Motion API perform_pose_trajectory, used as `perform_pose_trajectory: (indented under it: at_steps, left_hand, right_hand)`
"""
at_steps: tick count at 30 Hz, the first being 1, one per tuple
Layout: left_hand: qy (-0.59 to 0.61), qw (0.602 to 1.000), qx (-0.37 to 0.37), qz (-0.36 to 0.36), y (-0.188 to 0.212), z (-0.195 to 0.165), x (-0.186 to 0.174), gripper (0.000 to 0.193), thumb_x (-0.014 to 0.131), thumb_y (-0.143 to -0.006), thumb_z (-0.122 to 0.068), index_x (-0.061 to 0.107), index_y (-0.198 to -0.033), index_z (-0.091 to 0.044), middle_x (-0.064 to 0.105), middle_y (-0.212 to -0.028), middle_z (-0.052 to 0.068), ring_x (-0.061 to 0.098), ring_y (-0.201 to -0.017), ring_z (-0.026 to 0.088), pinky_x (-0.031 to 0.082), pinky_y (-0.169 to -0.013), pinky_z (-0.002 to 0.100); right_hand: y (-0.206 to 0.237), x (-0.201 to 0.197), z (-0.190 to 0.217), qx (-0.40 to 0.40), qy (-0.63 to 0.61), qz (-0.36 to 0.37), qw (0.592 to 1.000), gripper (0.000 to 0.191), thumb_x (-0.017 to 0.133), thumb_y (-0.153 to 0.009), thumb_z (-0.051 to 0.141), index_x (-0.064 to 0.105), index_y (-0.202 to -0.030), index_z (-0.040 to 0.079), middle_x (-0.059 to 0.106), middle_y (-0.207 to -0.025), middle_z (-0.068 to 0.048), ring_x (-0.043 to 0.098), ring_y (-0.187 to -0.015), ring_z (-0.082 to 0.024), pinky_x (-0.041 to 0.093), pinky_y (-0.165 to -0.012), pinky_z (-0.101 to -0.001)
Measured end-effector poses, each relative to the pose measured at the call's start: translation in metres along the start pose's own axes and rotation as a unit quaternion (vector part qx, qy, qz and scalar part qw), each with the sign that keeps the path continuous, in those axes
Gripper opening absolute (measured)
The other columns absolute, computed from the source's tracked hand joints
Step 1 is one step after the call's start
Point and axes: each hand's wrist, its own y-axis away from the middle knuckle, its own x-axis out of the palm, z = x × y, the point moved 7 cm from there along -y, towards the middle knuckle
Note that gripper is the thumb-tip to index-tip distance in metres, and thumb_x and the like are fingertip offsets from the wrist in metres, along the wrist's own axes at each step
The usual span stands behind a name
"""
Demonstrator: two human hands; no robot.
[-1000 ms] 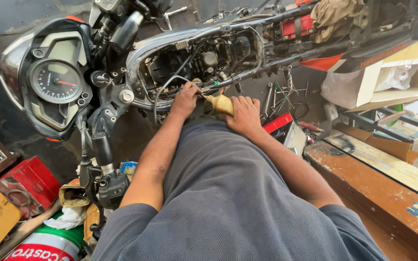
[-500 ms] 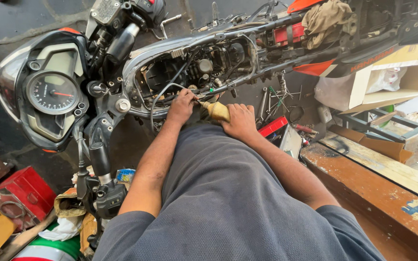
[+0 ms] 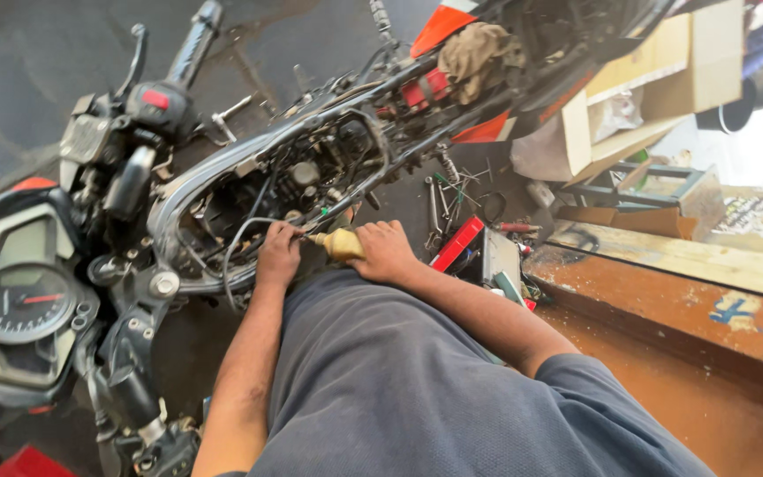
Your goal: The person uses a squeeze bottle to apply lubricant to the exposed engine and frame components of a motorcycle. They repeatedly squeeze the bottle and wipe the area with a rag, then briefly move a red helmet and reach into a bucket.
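A stripped motorcycle frame with its engine bay exposed lies in front of me. My left hand rests at the lower frame rail, fingers curled among black cables. Next to it, my right hand grips the yellow handle of a screwdriver whose tip points left toward my left hand. My grey-clad torso hides the floor below both forearms.
The instrument cluster and handlebar sit at the left. A red toolbox and loose wrenches lie to the right of my hands. A wooden bench and cardboard boxes stand at the right.
The view has tilted, so the motorcycle sits lower and more to the right in frame. Both hands stay at the same spot on the frame with the screwdriver.
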Motion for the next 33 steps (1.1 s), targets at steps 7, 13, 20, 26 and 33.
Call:
perform_pose_trajectory:
  at_steps: [7,13,20,26,33]
  left_hand:
    - [-0.009,1.000,0.018,-0.020,0.000,-0.011,-0.002,0.013,0.069,-0.089,-0.004,0.072,-0.100,-0.010,0.067,-0.108,0.009,0.068,-0.099,0.033,0.055,-0.083,0.043]
    - [-0.006,1.000,0.011,-0.020,0.000,-0.009,0.000,0.018,0.067,-0.088,-0.002,0.074,-0.102,-0.011,0.066,-0.111,0.010,0.067,-0.102,0.033,0.054,-0.085,0.044]
    - [0.002,0.999,0.029,-0.029,0.004,0.000,-0.005,0.018,0.068,-0.087,-0.003,0.072,-0.102,-0.011,0.065,-0.112,0.010,0.066,-0.106,0.034,0.054,-0.087,0.043]
    - [0.027,0.999,-0.023,-0.002,0.007,0.013,-0.001,0.017,0.069,-0.088,-0.003,0.071,-0.104,-0.009,0.065,-0.112,0.009,0.067,-0.101,0.033,0.054,-0.085,0.042]
    - [0.021,1.000,-0.013,-0.002,0.006,0.015,-0.002,0.017,0.069,-0.088,-0.001,0.071,-0.104,-0.009,0.065,-0.112,0.008,0.068,-0.102,0.032,0.055,-0.086,0.042]
  right_hand:
    - [0.002,-0.009,-0.003,0.009,-0.006,0.012,1.000,0.054,0.078,-0.075,0.050,0.066,-0.109,0.010,0.067,-0.101,-0.012,0.062,-0.099,-0.030,0.040,-0.085,-0.0472]
    - [0.002,-0.016,-0.005,0.018,-0.011,-0.010,1.000,0.061,0.081,-0.071,0.046,0.065,-0.118,0.010,0.065,-0.103,-0.011,0.059,-0.104,-0.030,0.041,-0.085,-0.0468]
    - [0.000,-0.016,0.006,-0.028,0.006,-0.049,0.998,0.062,0.082,-0.069,0.033,0.065,-0.123,0.009,0.063,-0.105,-0.008,0.056,-0.103,-0.029,0.039,-0.083,-0.0475]
    - [-0.001,-0.012,0.010,-0.044,0.005,-0.060,0.997,0.057,0.081,-0.071,0.034,0.068,-0.121,0.009,0.063,-0.102,-0.006,0.058,-0.100,-0.027,0.039,-0.084,-0.0455]
    - [-0.004,-0.015,0.013,-0.038,-0.005,-0.052,0.998,0.052,0.081,-0.072,0.035,0.069,-0.117,0.011,0.064,-0.100,-0.005,0.058,-0.098,-0.027,0.039,-0.084,-0.0451]
